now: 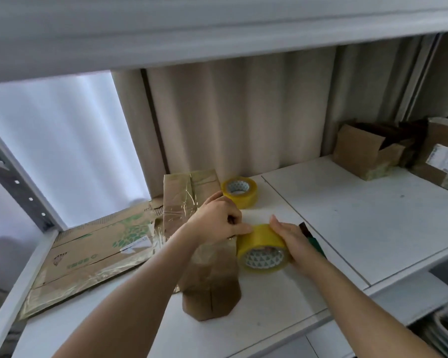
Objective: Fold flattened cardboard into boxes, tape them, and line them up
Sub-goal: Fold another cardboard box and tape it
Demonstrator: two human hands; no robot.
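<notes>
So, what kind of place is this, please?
Probably a packing or storage area. The work goes on at a white metal shelf, with flattened printed cardboard, two rolls of yellow packing tape, and open brown cardboard boxes stored further along.

Two tape rolls (263, 248) (239, 191) are coloured yellow; brown flattened cardboard (93, 250) is printed with green patterns.
</notes>
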